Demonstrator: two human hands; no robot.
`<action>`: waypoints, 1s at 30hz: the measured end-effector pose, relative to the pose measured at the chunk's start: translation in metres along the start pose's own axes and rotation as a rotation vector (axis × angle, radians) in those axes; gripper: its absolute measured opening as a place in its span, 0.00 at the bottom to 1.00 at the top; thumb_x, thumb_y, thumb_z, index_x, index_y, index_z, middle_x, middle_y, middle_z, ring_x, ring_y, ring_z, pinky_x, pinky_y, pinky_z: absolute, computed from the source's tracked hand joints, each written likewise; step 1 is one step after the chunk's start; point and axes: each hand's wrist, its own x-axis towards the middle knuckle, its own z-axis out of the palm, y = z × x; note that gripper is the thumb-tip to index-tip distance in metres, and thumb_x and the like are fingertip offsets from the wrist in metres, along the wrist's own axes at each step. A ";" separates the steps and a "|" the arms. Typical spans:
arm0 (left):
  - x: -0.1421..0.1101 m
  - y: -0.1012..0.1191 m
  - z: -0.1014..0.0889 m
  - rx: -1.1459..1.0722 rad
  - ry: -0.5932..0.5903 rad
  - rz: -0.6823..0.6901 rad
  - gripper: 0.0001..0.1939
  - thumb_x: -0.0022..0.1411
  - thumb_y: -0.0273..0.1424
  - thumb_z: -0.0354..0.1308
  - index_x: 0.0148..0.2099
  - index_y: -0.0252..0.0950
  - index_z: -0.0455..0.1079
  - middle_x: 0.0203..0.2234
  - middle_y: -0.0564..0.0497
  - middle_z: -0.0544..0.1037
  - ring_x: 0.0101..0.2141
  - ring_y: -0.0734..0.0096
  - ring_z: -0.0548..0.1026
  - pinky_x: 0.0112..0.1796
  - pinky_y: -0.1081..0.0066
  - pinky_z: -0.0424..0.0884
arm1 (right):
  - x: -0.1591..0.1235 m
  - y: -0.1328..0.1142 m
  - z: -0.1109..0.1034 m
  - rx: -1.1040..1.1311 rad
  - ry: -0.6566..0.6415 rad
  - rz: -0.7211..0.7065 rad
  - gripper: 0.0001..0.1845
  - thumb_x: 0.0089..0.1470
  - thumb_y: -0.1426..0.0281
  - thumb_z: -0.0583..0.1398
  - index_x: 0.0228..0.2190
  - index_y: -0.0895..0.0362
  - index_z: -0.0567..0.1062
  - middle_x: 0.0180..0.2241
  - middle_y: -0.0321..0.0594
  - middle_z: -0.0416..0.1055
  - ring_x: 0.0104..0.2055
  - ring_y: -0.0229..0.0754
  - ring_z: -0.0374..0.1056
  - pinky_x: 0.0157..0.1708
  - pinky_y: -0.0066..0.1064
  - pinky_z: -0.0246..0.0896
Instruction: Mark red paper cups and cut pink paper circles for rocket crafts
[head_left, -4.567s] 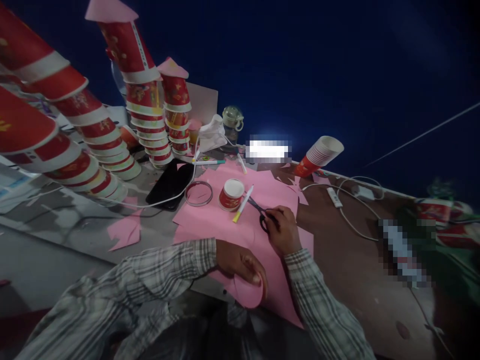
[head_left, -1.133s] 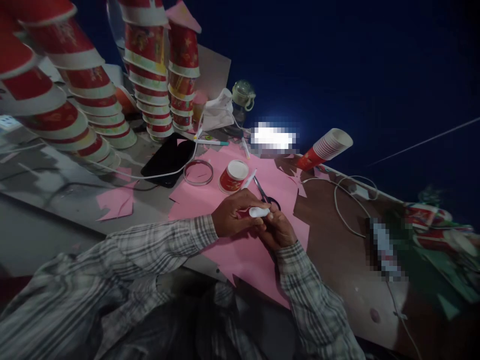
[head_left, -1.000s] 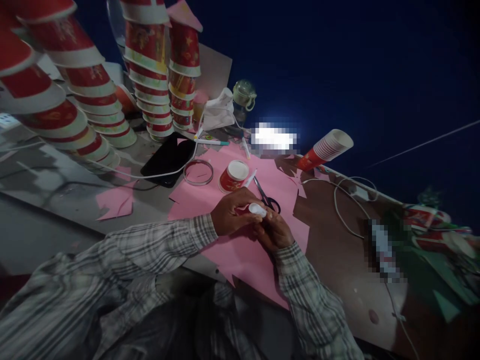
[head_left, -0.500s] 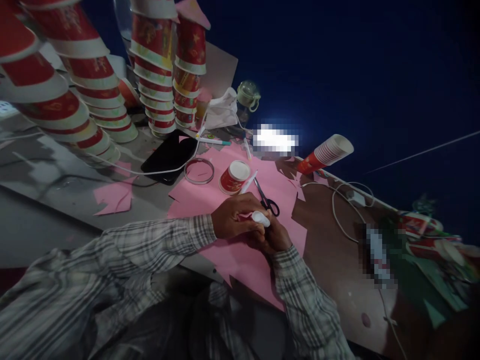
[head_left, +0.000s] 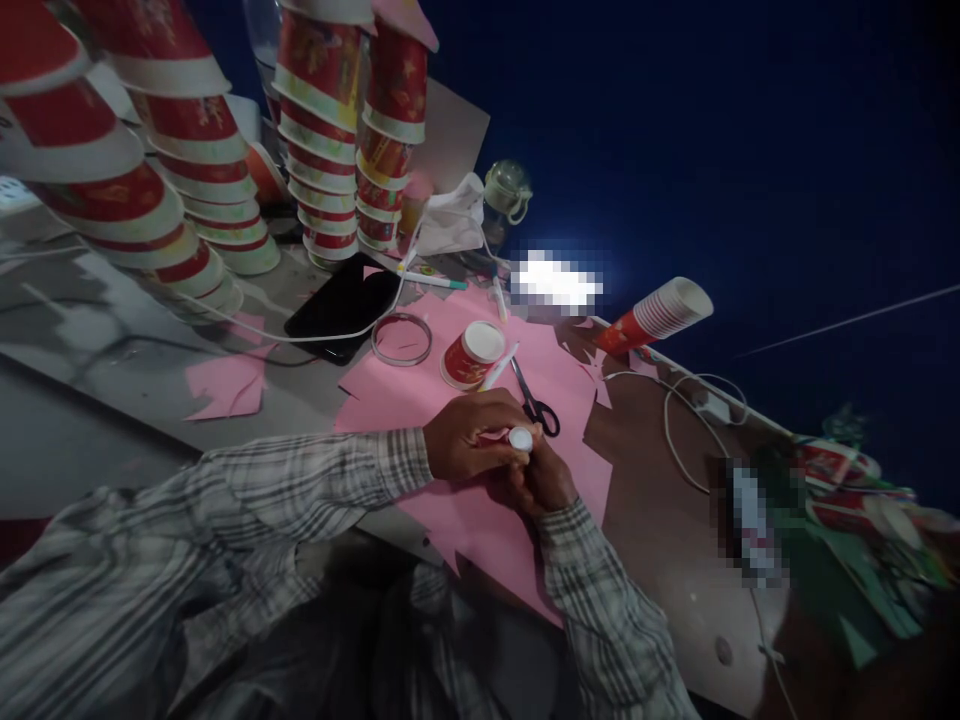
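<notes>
A small white thing with a round end (head_left: 520,439) is above the flat pink paper sheets (head_left: 491,535). The left hand (head_left: 469,432) and right hand (head_left: 551,475) are together, fingers closed around it. Black-handled metal scissors (head_left: 539,410) lie just past them, near a short red and white paper cup (head_left: 466,361). Tall red and white paper cup towers (head_left: 321,120) stand farther off.

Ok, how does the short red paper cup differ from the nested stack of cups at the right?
The short red paper cup stands alone; the paper cup stack is several nested together. The cup looks squat, the stack much longer, with a row of white rims. The cup is on pink paper, the stack by the brown tabletop's far edge. Both show red and white.
</notes>
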 end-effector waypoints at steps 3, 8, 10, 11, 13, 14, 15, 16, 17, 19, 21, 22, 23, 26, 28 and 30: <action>0.000 -0.002 0.000 0.001 0.011 0.005 0.15 0.65 0.41 0.65 0.45 0.34 0.80 0.37 0.42 0.82 0.38 0.65 0.80 0.42 0.68 0.76 | 0.000 -0.002 0.001 0.056 -0.052 -0.008 0.34 0.51 0.37 0.63 0.20 0.56 0.71 0.12 0.28 0.60 0.12 0.31 0.51 0.13 0.26 0.52; 0.001 -0.002 0.000 0.015 0.031 -0.072 0.16 0.63 0.42 0.66 0.43 0.34 0.80 0.36 0.43 0.82 0.36 0.66 0.79 0.40 0.69 0.76 | -0.004 -0.008 0.011 0.133 -0.006 -0.182 0.23 0.45 0.55 0.74 0.38 0.54 0.77 0.26 0.32 0.75 0.19 0.32 0.60 0.20 0.29 0.65; 0.001 -0.002 0.000 0.017 0.033 -0.074 0.15 0.63 0.42 0.66 0.43 0.33 0.80 0.36 0.43 0.82 0.36 0.66 0.79 0.39 0.69 0.75 | -0.004 -0.007 0.010 0.125 -0.008 -0.197 0.21 0.44 0.58 0.75 0.35 0.54 0.76 0.25 0.29 0.73 0.17 0.29 0.55 0.18 0.26 0.59; 0.001 -0.001 0.000 0.017 0.031 -0.066 0.15 0.63 0.41 0.66 0.43 0.33 0.80 0.36 0.43 0.82 0.36 0.66 0.79 0.40 0.69 0.75 | -0.003 -0.006 0.008 0.117 -0.011 -0.179 0.21 0.44 0.56 0.74 0.32 0.54 0.75 0.23 0.28 0.72 0.15 0.28 0.52 0.16 0.25 0.56; 0.001 0.000 0.000 0.018 0.027 -0.043 0.15 0.63 0.41 0.66 0.42 0.33 0.80 0.36 0.43 0.83 0.36 0.66 0.79 0.40 0.68 0.76 | -0.001 -0.004 0.004 0.096 -0.041 -0.094 0.26 0.46 0.47 0.72 0.25 0.55 0.72 0.17 0.26 0.66 0.12 0.27 0.47 0.13 0.24 0.50; 0.001 0.000 0.000 0.018 0.019 -0.041 0.14 0.63 0.40 0.66 0.42 0.33 0.80 0.36 0.43 0.83 0.36 0.66 0.79 0.40 0.68 0.76 | 0.000 -0.003 0.003 0.086 -0.059 -0.045 0.29 0.47 0.43 0.70 0.22 0.55 0.70 0.15 0.25 0.62 0.11 0.27 0.44 0.12 0.24 0.46; 0.001 0.000 0.000 0.015 0.016 -0.042 0.14 0.63 0.41 0.66 0.42 0.34 0.80 0.36 0.43 0.83 0.36 0.65 0.79 0.41 0.68 0.76 | 0.001 -0.003 0.002 0.080 -0.072 -0.006 0.32 0.47 0.40 0.68 0.20 0.55 0.68 0.13 0.25 0.60 0.10 0.26 0.42 0.12 0.24 0.44; 0.001 0.000 0.000 0.011 0.016 -0.051 0.14 0.63 0.41 0.66 0.42 0.34 0.80 0.36 0.43 0.83 0.37 0.65 0.79 0.41 0.67 0.76 | 0.001 -0.003 0.002 0.081 -0.070 0.010 0.34 0.47 0.38 0.67 0.19 0.55 0.68 0.12 0.25 0.58 0.10 0.26 0.41 0.11 0.24 0.43; 0.001 0.000 0.000 0.008 0.018 -0.061 0.15 0.63 0.41 0.66 0.42 0.34 0.81 0.36 0.43 0.83 0.37 0.65 0.79 0.41 0.67 0.76 | 0.000 -0.004 0.004 0.090 -0.050 -0.001 0.34 0.47 0.38 0.67 0.19 0.56 0.68 0.12 0.25 0.60 0.10 0.27 0.43 0.12 0.24 0.44; 0.001 -0.001 0.000 0.003 0.023 -0.084 0.15 0.63 0.42 0.66 0.42 0.34 0.81 0.36 0.43 0.83 0.37 0.65 0.79 0.40 0.68 0.76 | -0.002 -0.006 0.010 0.125 0.019 -0.073 0.30 0.46 0.40 0.69 0.25 0.55 0.73 0.17 0.28 0.68 0.13 0.30 0.52 0.14 0.26 0.53; 0.001 -0.001 0.000 0.005 0.023 -0.100 0.16 0.63 0.42 0.66 0.43 0.34 0.81 0.36 0.43 0.83 0.37 0.66 0.79 0.40 0.68 0.75 | -0.005 -0.008 0.015 0.153 0.064 -0.158 0.26 0.44 0.47 0.73 0.33 0.54 0.76 0.22 0.30 0.73 0.17 0.33 0.59 0.18 0.28 0.60; 0.001 -0.002 0.000 0.008 0.020 -0.107 0.16 0.64 0.42 0.66 0.44 0.34 0.81 0.36 0.43 0.83 0.37 0.66 0.79 0.40 0.68 0.75 | -0.006 -0.009 0.016 0.154 0.069 -0.185 0.25 0.43 0.51 0.74 0.36 0.53 0.77 0.24 0.30 0.74 0.18 0.33 0.60 0.19 0.28 0.61; 0.001 -0.002 0.000 0.011 0.022 -0.108 0.16 0.64 0.42 0.66 0.44 0.34 0.81 0.36 0.43 0.82 0.37 0.66 0.79 0.40 0.68 0.75 | -0.006 -0.008 0.017 0.148 0.063 -0.199 0.24 0.42 0.55 0.75 0.36 0.53 0.76 0.24 0.29 0.74 0.17 0.32 0.59 0.19 0.28 0.60; 0.001 -0.001 0.000 0.023 0.025 -0.087 0.15 0.63 0.41 0.66 0.42 0.33 0.80 0.36 0.44 0.82 0.36 0.66 0.79 0.39 0.69 0.75 | -0.004 -0.004 0.010 0.101 0.014 -0.138 0.23 0.46 0.51 0.73 0.29 0.55 0.74 0.17 0.26 0.67 0.12 0.29 0.49 0.14 0.26 0.53; 0.000 -0.001 0.000 0.021 0.023 -0.073 0.14 0.63 0.40 0.67 0.41 0.33 0.79 0.35 0.44 0.82 0.36 0.67 0.79 0.39 0.69 0.75 | -0.001 -0.002 0.004 0.072 -0.036 -0.039 0.30 0.49 0.42 0.67 0.21 0.55 0.70 0.12 0.25 0.59 0.10 0.28 0.44 0.12 0.25 0.47; 0.001 -0.001 -0.001 0.009 0.023 -0.082 0.13 0.63 0.39 0.67 0.40 0.33 0.79 0.34 0.44 0.82 0.36 0.66 0.79 0.40 0.69 0.75 | 0.000 -0.001 0.003 0.078 -0.064 0.023 0.35 0.51 0.37 0.64 0.18 0.56 0.68 0.11 0.26 0.57 0.09 0.28 0.42 0.12 0.25 0.44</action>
